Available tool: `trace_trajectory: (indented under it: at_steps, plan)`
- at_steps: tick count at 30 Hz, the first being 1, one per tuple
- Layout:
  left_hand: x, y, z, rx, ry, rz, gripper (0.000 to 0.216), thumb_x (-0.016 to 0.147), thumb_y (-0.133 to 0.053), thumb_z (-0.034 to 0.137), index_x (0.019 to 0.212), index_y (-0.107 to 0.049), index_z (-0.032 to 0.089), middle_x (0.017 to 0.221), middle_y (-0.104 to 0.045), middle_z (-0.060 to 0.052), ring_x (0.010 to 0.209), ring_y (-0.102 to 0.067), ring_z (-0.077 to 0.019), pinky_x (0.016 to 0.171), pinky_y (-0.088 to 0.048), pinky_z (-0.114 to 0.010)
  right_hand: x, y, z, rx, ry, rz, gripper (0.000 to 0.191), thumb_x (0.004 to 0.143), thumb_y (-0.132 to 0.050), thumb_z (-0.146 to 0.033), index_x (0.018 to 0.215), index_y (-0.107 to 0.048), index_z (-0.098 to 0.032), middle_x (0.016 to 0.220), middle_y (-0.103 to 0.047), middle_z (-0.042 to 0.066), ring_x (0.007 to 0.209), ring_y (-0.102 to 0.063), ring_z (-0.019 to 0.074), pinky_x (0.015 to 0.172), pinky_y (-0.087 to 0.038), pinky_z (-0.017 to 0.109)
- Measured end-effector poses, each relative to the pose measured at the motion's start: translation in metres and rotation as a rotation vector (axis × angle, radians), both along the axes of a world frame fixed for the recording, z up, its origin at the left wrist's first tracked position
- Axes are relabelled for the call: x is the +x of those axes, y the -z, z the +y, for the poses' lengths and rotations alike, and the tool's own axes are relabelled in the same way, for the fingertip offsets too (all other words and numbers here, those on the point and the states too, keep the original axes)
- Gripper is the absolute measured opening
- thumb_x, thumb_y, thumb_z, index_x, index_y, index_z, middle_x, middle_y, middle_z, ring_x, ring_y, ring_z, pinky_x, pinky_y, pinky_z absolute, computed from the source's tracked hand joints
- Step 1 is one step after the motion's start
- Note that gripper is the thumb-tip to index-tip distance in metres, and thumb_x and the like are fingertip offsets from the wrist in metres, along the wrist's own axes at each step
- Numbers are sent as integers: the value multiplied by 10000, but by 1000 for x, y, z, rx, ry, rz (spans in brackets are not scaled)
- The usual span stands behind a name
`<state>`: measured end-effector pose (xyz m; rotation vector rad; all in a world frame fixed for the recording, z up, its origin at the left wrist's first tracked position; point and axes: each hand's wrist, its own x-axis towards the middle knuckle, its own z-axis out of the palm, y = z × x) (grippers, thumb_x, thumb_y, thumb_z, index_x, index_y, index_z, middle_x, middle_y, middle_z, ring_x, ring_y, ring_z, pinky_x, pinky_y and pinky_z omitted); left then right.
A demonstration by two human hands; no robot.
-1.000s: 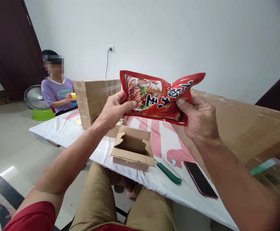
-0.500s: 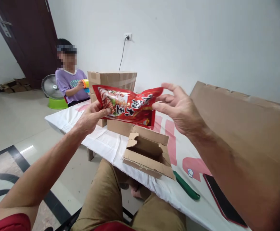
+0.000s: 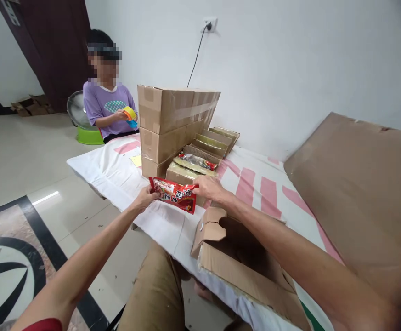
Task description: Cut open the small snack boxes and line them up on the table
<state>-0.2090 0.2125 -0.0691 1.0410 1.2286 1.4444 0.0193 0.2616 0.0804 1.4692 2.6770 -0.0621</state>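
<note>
A bench draped in a white cloth with pink patches runs away from the person toward a plain pale wall. Just above its near part, in front of the stacked cartons, hangs a red packet with a food picture and dark lettering. The left hand has its fingers closed on one end; the fingers of the right hand pinch the upper corner at the other.

Beneath the right forearm an open cardboard box sits at the bench's near edge, its inside partly hidden by the arm. A row of smaller open boxes stands beside the cartons, one with another packet showing. A yellow slip lies to the left of the cartons, and a large brown cardboard piece rises on the right.

At the far left end sits a person in a purple shirt, holding a yellow, orange and blue object. Behind are a fan, a bright green stool and a dark door. A black cord drops from a wall socket. The pale tiled floor carries a dark inlaid pattern.
</note>
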Motion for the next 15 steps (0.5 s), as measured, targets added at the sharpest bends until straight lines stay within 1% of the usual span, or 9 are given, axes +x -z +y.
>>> trace_trajectory:
  at_steps: [4, 6, 8, 10, 11, 12, 13, 15]
  plan:
    - [25, 23, 40, -19, -2, 65, 361, 524, -713, 172, 881, -662, 170, 835, -758, -17, 806, -695, -210, 826, -581, -365, 3, 15, 15, 58, 61, -202, 188, 809, -638, -65, 856, -798, -152, 941, -800, 159, 916, -733, 291, 774, -455, 355]
    - [34, 30, 53, -34, -11, 119, 323, 544, -699, 154, 864, -655, 172, 832, -750, -18, 808, -692, -208, 831, -584, -365, 2, 19, 19, 81, 71, -262, 196, 799, -637, -46, 868, -796, -137, 948, -801, 184, 928, -739, 303, 797, -448, 374]
    - [37, 34, 59, -55, -32, 187, 281, 571, -697, 149, 848, -653, 168, 820, -739, -30, 812, -694, -221, 849, -587, -393, 1, 18, 17, 99, 65, -291, 173, 793, -651, -59, 864, -792, -131, 935, -800, 195, 923, -741, 306, 822, -436, 391]
    - [35, 34, 57, -67, -79, 266, 308, 596, -711, 151, 900, -666, 161, 872, -741, -58, 888, -703, -258, 919, -577, -450, 3, 11, 10, 129, 46, -286, 156, 825, -654, -115, 902, -789, -128, 949, -798, 201, 932, -739, 310, 867, -420, 413]
    - [33, 33, 52, -67, -113, 306, 369, 609, -725, 158, 974, -673, 158, 948, -746, -80, 975, -700, -286, 979, -556, -487, 6, 4, 4, 151, 37, -277, 176, 859, -637, -158, 949, -785, -124, 976, -797, 206, 955, -734, 315, 893, -410, 427]
    - [31, 33, 45, -62, -152, 339, 462, 625, -739, 169, 1081, -667, 156, 1066, -740, -108, 1097, -676, -316, 1054, -514, -526, 11, -3, -3, 181, 31, -257, 216, 900, -608, -206, 1000, -778, -120, 1012, -794, 208, 985, -726, 322, 916, -400, 441]
    - [30, 32, 36, -47, -201, 378, 569, 648, -749, 183, 1205, -636, 157, 1204, -707, -139, 1231, -622, -341, 1127, -454, -559, 20, -11, -11, 217, 25, -217, 259, 936, -571, -252, 1041, -768, -121, 1043, -793, 204, 1011, -718, 327, 935, -393, 452]
    - [34, 34, 13, 25, -307, 489, 751, 710, -741, 212, 1422, -509, 159, 1453, -564, -193, 1448, -451, -368, 1229, -324, -594, 46, -24, -27, 300, 20, -56, 299, 967, -523, -313, 1039, -760, -145, 1063, -797, 166, 1025, -710, 322, 957, -390, 466]
